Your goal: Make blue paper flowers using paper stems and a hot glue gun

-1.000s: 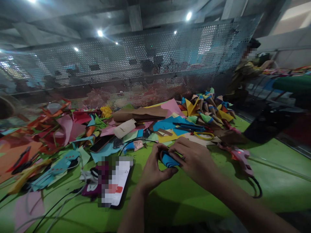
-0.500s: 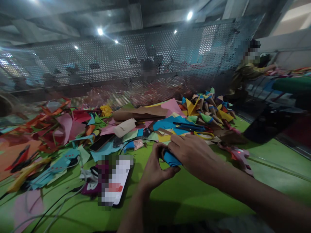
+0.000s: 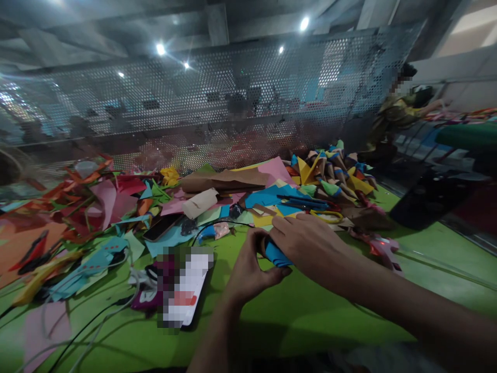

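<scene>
A rolled piece of blue paper is held above the green table, between my two hands. My left hand curves around its left end, thumb underneath and fingers on top. From the right, my right hand closes over the upper side of the roll, its fingertips partly hidden. Just beyond my hands lie yellow-handled scissors and dark pens on blue paper. Left of my left hand rests a phone with a lit screen.
Coloured paper scraps heap up at the left. A pile of paper cones stands at the back right. A pink glue gun lies right of my hands, and cables cross the front left. Behind is a perforated metal screen.
Both hands have shifted very slightly to the right with the blue paper, which shows a little differently between the fingers. The things on the table stay put.
</scene>
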Available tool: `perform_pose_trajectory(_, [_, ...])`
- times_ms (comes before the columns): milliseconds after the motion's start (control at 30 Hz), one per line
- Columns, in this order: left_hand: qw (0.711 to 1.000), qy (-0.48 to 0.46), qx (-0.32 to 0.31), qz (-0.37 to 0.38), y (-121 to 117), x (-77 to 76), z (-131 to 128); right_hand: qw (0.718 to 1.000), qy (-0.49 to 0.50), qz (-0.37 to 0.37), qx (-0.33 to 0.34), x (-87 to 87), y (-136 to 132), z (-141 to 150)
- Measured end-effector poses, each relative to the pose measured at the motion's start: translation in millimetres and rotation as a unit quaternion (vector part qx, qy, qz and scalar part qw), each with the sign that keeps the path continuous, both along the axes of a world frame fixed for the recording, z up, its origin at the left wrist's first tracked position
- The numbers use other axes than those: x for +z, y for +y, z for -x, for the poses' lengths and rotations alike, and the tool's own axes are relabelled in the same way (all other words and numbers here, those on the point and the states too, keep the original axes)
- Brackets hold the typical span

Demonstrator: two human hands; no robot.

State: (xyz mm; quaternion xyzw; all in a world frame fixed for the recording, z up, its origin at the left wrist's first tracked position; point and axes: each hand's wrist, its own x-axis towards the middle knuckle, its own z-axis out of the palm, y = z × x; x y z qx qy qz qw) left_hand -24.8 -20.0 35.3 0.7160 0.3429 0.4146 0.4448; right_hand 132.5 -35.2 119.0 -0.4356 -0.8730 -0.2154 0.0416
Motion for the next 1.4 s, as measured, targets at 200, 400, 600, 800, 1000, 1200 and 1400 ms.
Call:
perform_pose_trajectory(200, [1.000, 0.002, 0.009, -0.001, 0.2, 1.9, -1.5, 1.000, 0.003, -0.010, 0.001, 2.3, 2.3, 0.2])
perform_pose_trajectory(400, [1.000, 0.013, 0.014, 0.000, -0.9, 3.7, -1.3, 1.000, 0.010, -0.025, 0.004, 4.4, -0.3, 0.5])
perform_pose_trajectory(600, [1.000, 0.014, 0.014, 0.003, -1.2, 3.0, -1.1, 1.000, 0.017, -0.020, -0.004, 3.2, 0.1, 0.2])
perform_pose_trajectory(800, [1.000, 0.013, 0.018, -0.009, -1.5, 2.7, -1.2, 0.999, 0.031, -0.009, -0.014, 1.1, 1.6, -0.3])
perform_pose_trajectory(1000, [1.000, 0.017, 0.019, -0.016, -1.8, 3.4, -1.6, 1.000, 0.026, -0.008, -0.011, 3.4, 1.3, 2.3])
perform_pose_trajectory(1200, [0.999, 0.022, 0.027, -0.015, -1.5, 3.0, -1.7, 1.000, 0.025, 0.003, -0.016, 2.8, 3.8, 3.6])
perform_pose_trajectory(1400, [1.000, 0.017, 0.020, -0.013, -1.7, 2.0, -2.3, 1.000, 0.029, 0.007, -0.009, -0.6, 6.0, 2.0])
